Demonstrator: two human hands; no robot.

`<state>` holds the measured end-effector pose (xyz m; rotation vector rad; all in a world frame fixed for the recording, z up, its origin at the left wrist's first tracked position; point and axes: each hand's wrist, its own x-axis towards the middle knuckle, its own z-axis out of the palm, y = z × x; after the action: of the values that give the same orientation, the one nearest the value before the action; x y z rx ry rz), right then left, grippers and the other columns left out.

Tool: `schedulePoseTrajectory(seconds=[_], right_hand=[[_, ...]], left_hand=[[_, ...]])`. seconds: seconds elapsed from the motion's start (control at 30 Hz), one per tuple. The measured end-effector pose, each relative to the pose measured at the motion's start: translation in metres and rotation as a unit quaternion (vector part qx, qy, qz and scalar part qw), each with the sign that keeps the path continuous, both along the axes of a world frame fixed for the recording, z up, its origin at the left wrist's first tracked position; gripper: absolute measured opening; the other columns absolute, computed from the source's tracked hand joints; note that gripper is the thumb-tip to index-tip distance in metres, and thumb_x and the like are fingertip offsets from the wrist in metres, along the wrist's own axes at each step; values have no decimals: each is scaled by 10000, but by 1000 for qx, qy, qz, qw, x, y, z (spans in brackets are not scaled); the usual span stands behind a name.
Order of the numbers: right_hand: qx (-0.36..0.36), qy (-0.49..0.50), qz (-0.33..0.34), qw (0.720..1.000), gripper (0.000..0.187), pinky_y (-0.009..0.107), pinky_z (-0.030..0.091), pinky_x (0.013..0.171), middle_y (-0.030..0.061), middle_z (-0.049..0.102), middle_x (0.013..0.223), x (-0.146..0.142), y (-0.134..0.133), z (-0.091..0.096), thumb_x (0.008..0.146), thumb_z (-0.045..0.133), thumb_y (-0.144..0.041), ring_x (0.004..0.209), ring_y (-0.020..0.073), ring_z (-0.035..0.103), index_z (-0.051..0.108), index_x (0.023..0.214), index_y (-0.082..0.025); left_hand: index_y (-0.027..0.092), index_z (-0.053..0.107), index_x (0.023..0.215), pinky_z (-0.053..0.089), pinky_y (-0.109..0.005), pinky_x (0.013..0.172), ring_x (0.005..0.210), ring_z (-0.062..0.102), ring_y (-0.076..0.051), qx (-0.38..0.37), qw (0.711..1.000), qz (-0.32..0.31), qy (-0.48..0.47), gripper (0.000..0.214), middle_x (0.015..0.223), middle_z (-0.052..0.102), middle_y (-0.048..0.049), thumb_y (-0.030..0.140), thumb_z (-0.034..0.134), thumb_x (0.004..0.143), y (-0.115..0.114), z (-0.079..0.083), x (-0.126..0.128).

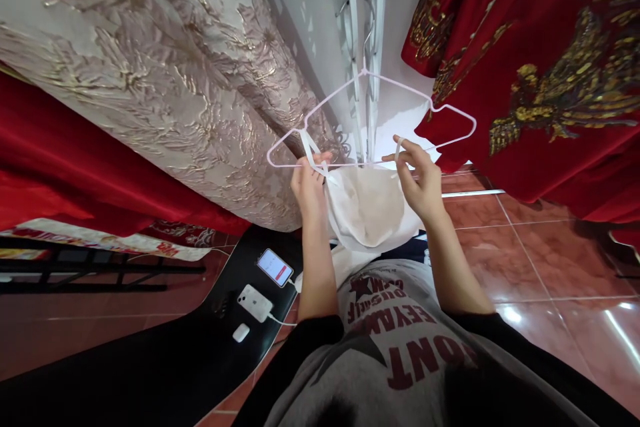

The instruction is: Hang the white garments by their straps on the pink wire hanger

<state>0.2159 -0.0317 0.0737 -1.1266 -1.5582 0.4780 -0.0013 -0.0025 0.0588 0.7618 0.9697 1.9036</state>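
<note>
A pale pink clothes hanger hangs in front of me, its metal hook pointing up. A white garment with thin straps is below its bottom bar. One strap loops over the hanger's left notch. My left hand is closed around the bottom bar beside that strap; its fingers are partly hidden. The other strap is looped at the fingertips of my right hand, which is closed on it, close to the bar and short of the right notch.
A shiny beige brocade cloth hangs at left, and red embroidered garments hang at right. White metal rack posts stand behind the hanger. On a black bench lie a lit phone, a white phone and a small white case.
</note>
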Motion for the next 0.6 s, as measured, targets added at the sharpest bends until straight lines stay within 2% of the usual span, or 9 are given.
schedulePoseTrajectory(seconds=[0.1, 0.2, 0.3, 0.37, 0.43, 0.6], right_hand=[[38, 12, 6, 999, 419, 580, 580, 1073, 88, 742, 1377, 6, 0, -3, 1035, 506, -327, 1232, 283, 731, 603, 1442, -336], [111, 47, -52, 991, 410, 617, 513, 1185, 66, 704, 1424, 33, 7, -12, 1027, 503, -299, 1352, 284, 674, 638, 1412, -344], [190, 69, -107, 973, 416, 643, 461, 1246, 46, 669, 1461, 72, 18, -18, 1026, 519, -284, 1434, 296, 618, 654, 1414, -355], [225, 85, -144, 960, 406, 649, 458, 1254, 55, 683, 1438, 93, 28, -16, 1000, 596, -285, 1412, 316, 631, 680, 1394, -334], [243, 107, -151, 952, 366, 639, 492, 1226, 69, 722, 1365, 104, 38, -9, 964, 688, -289, 1340, 333, 673, 729, 1327, -324], [243, 139, -101, 955, 185, 634, 617, 1029, 69, 788, 1141, 102, 59, 8, 968, 725, -345, 1100, 321, 754, 807, 1134, -334]], left_hand=[[229, 554, 818, 580, -365, 971, 783, 768, -184, 49, 999, 21, -7, 374, 685, 680, 12, 542, 740, 901, 5, -2, 17], [228, 529, 791, 582, -353, 920, 661, 713, -161, 27, 999, 40, 22, 402, 624, 622, 34, 556, 707, 940, 11, 1, 10], [224, 552, 802, 577, -355, 915, 712, 729, -183, 29, 998, 35, 47, 395, 627, 646, 14, 560, 681, 963, 12, 2, -4], [223, 561, 808, 575, -363, 924, 729, 737, -193, 38, 997, 31, 52, 380, 609, 649, 12, 546, 667, 977, 11, 2, -9], [223, 555, 801, 574, -359, 916, 707, 732, -189, 35, 998, 24, 48, 360, 592, 646, 16, 512, 666, 985, 12, 3, -12], [227, 538, 781, 570, -331, 868, 685, 718, -177, 17, 999, 11, 35, 322, 606, 655, 14, 427, 639, 1012, 12, 5, -12]])
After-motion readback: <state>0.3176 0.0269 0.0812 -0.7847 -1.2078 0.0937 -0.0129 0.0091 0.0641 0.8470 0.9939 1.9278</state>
